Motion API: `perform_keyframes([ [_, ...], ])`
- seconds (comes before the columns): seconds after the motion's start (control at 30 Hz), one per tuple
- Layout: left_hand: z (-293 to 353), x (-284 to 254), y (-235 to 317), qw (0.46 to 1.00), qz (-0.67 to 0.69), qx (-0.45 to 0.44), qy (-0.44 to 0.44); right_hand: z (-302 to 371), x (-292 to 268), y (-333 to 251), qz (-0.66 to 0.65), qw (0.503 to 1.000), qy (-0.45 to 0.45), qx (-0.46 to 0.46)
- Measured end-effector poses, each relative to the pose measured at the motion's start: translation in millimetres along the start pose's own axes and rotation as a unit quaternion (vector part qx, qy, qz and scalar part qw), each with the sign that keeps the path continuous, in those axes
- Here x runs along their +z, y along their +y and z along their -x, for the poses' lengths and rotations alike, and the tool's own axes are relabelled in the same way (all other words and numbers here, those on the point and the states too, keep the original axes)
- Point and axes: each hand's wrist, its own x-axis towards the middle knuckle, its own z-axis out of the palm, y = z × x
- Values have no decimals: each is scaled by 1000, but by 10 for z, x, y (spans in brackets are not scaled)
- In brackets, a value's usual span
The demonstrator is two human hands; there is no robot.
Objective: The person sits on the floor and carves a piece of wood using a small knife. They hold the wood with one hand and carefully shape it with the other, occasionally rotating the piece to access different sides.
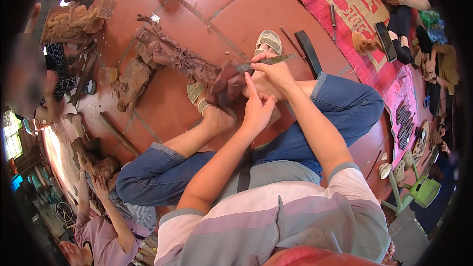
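My right hand (274, 73) is closed on a flat grey-green strip (282, 59), pinched between thumb and fingers; whether it is a file or a blade I cannot make out. My left hand (258, 110) is open just below, its index finger stretched up near the strip's left end. Contact there is unclear. A reddish-brown wooden figure carving (180, 59) lies slanted on the floor, its blocky base (226, 83) towards me between my sandalled feet. Beside it sits a rough, root-like wood piece (132, 83).
A dark curved strip (308, 51) and a thin brown stick (292, 42) lie past my right knee. On a red patterned mat (315, 0) rest a chisel (333, 22) and a small carving (363, 43), near a phone (386, 42). Co-workers sit at left and right.
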Motion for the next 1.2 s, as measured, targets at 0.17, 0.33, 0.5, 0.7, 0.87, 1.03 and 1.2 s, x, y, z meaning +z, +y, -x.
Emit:
perform_keyframes([
  [0.17,-222,-39,131,999,11,-35,30,-20,130,-39,-25,997,-34,70],
  [0.33,-398,-54,60,996,11,-69,-58,-28,-50,100,-153,985,9,85],
  [0.5,-267,-5,146,997,-30,-71,23,-81,143,88,-5,999,19,35],
  [0.7,-324,-123,181,996,-56,-63,-2,-185,50,161,-90,995,18,29],
  [0.87,-350,-104,220,993,-78,-82,-13,-185,50,109,-103,986,53,116],
  [1.03,-297,-89,221,998,-57,-25,33,-213,179,-48,-111,991,39,64],
  [1.2,-366,-119,199,991,-92,-91,-29,-280,46,129,-77,984,93,132],
])
